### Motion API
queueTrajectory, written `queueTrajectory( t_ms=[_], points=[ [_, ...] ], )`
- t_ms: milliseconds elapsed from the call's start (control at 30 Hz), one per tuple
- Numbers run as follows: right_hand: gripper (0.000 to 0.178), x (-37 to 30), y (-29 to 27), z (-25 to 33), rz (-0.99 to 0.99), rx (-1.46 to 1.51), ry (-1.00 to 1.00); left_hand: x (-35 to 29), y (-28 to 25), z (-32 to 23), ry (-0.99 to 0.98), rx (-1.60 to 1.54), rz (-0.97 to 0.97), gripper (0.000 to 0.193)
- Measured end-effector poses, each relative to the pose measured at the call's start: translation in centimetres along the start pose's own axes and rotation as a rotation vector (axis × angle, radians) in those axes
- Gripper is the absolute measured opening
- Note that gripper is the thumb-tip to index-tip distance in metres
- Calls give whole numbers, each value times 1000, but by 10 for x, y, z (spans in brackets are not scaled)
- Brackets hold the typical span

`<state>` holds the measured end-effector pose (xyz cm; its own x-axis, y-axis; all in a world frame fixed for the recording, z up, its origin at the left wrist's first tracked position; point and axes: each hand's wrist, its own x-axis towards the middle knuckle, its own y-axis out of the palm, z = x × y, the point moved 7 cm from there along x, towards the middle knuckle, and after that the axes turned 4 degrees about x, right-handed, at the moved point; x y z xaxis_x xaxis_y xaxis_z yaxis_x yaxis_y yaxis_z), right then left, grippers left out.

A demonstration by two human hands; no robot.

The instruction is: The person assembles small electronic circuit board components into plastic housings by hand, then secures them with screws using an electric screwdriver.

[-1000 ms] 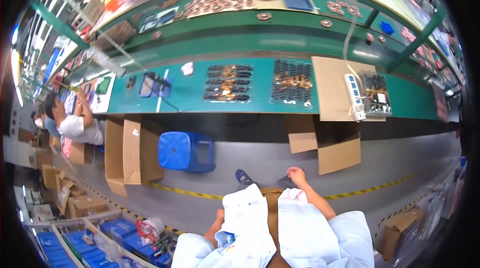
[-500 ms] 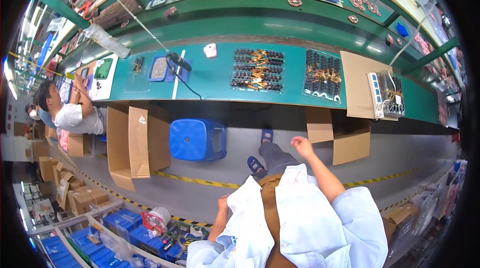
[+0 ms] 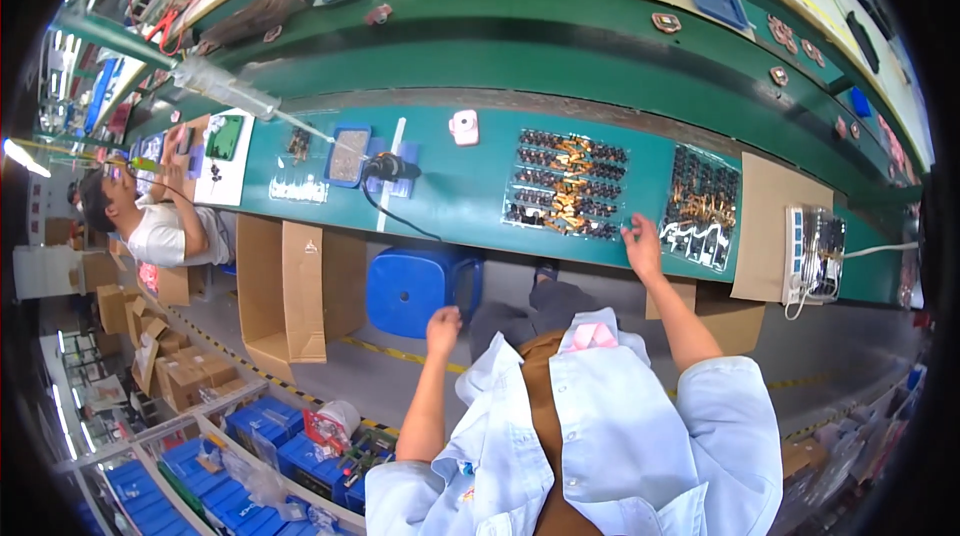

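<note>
Reaching step, seemingly: right hand (image 3: 641, 234) loosely open over surface (image 3: 462, 181) near parts tray (image 3: 568, 181); left hand (image 3: 443, 327) (closure unclear) near stool (image 3: 405, 293). Next calls for fingertip care.

Clocked from the right hand (image 3: 641, 236), on the table (image 3: 462, 188): one parts tray (image 3: 568, 184) at 10 o'clock, the camera (image 3: 464, 127) farther along that line, another tray (image 3: 702, 204) at 2, a power strip (image 3: 797, 248) on cardboard (image 3: 762, 231) at 3. The stool (image 3: 393, 281) has a carton (image 3: 304, 281) at 9.
</note>
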<state>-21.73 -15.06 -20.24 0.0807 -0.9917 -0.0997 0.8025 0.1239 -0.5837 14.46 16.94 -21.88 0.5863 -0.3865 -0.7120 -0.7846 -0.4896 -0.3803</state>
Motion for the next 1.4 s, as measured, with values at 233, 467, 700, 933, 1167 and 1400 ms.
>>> queueTrajectory(
  t_ms=[233,467,700,933,1167,1400],
  points=[
    [35,25,15,-20,-99,2,177,37,76,-147,320,227,82,29],
    [29,22,29,6,-138,49,297,110,108,-202,614,320,-102,42],
    [26,5,37,5,-172,-47,370,110,133,-209,647,621,113,47],
    [27,-5,50,27,-229,5,432,98,113,-208,797,627,139,48],
    [27,-8,54,31,-235,-11,424,94,101,-200,785,626,148,49],
    [28,-19,57,11,-371,128,318,53,87,-167,811,444,55,47]
  ],
)
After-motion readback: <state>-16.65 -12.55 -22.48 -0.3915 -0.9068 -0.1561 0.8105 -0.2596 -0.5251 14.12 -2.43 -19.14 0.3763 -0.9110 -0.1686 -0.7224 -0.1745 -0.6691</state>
